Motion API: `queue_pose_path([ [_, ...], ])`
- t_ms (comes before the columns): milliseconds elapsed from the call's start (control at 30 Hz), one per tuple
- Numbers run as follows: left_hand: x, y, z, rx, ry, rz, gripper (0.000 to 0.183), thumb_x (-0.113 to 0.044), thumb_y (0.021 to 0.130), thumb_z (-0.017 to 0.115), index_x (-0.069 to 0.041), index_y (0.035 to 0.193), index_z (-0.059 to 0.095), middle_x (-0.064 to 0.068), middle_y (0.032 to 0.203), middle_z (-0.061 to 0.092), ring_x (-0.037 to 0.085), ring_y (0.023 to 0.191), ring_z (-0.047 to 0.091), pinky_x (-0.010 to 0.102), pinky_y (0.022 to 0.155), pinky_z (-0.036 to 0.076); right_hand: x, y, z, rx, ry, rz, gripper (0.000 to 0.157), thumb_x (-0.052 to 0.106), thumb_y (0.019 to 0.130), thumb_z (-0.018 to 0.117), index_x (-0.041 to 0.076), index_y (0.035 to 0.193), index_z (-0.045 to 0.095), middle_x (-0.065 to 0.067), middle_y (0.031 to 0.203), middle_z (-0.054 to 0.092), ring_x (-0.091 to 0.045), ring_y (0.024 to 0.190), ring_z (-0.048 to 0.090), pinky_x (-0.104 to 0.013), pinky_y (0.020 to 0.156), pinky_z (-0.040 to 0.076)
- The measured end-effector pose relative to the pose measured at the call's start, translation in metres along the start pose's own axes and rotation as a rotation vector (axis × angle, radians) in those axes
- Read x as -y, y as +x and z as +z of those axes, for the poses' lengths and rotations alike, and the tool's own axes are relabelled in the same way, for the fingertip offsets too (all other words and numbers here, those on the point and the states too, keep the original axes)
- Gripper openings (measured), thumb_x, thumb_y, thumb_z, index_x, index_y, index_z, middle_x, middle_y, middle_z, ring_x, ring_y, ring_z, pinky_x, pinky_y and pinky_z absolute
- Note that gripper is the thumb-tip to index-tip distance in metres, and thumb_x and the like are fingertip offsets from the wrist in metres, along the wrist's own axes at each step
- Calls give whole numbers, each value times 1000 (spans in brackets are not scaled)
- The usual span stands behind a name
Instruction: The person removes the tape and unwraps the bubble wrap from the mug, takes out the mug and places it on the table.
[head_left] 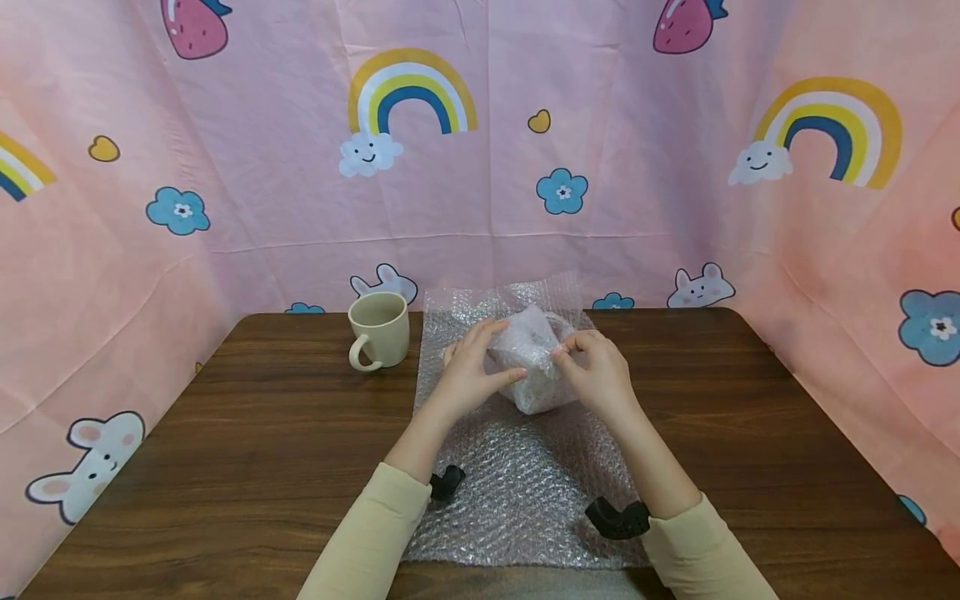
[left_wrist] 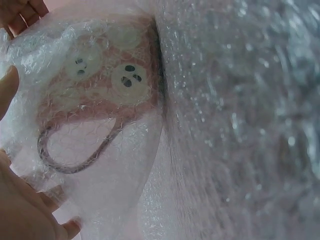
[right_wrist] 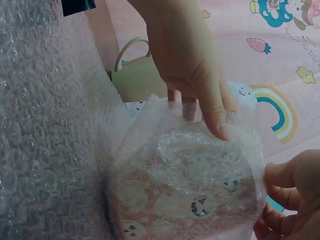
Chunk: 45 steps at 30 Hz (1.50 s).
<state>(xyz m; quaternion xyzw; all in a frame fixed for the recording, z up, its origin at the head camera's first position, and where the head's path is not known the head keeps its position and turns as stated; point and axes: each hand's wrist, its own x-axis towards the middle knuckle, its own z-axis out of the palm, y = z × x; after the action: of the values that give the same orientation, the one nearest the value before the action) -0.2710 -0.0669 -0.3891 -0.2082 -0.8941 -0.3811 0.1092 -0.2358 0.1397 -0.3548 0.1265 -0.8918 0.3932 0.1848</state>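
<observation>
A mug wrapped in bubble wrap stands in the middle of the table. Through the film, the left wrist view shows the mug's pinkish-brown side with round cartoon faces and its looped handle. My left hand holds the bundle from the left, thumb in front and fingers round the far side. On the other side my right hand pinches the wrap's edge between thumb and fingers. Beneath the bundle lies a long sheet of bubble wrap.
A plain beige mug stands at the back left, its handle toward the front. The dark wooden table is bordered at the back and sides by a pink cartoon-printed cloth. A black wrist camera sits near the right cuff.
</observation>
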Motion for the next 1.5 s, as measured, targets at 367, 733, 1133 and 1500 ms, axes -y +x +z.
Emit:
queue_pose_path([
  [367, -4, -1, 0, -14, 18, -19, 74, -47, 84, 71, -22, 146, 39, 6, 154, 27, 26, 138, 27, 53, 108, 9, 4, -2, -2, 6, -27, 27, 17, 19, 91, 66, 3, 84, 68, -13, 114, 65, -35, 115, 54, -56, 94, 38],
  [733, -6, 0, 2, -20, 28, -11, 74, -48, 84, 71, -22, 146, 39, 7, 154, 27, 26, 138, 27, 52, 108, 9, 4, -2, -5, 46, -2, 25, 19, 18, 93, 64, 1, 85, 69, -17, 116, 63, -39, 117, 52, -58, 94, 38],
  [1133, -8, 1, 4, -38, 74, 7, 73, -47, 83, 71, -18, 144, 41, 10, 152, 30, 28, 137, 30, 55, 107, 13, 4, 0, -12, 142, 39, 35, 24, 19, 97, 59, 1, 83, 67, -18, 120, 61, -40, 120, 49, -57, 92, 40],
  [1500, -8, 1, 3, -33, 70, 4, 74, -47, 84, 71, -19, 144, 40, 10, 153, 28, 29, 137, 29, 55, 107, 12, 4, 3, -16, 161, 150, 87, 28, 24, 99, 56, 2, 84, 65, -16, 123, 61, -36, 123, 47, -56, 94, 41],
])
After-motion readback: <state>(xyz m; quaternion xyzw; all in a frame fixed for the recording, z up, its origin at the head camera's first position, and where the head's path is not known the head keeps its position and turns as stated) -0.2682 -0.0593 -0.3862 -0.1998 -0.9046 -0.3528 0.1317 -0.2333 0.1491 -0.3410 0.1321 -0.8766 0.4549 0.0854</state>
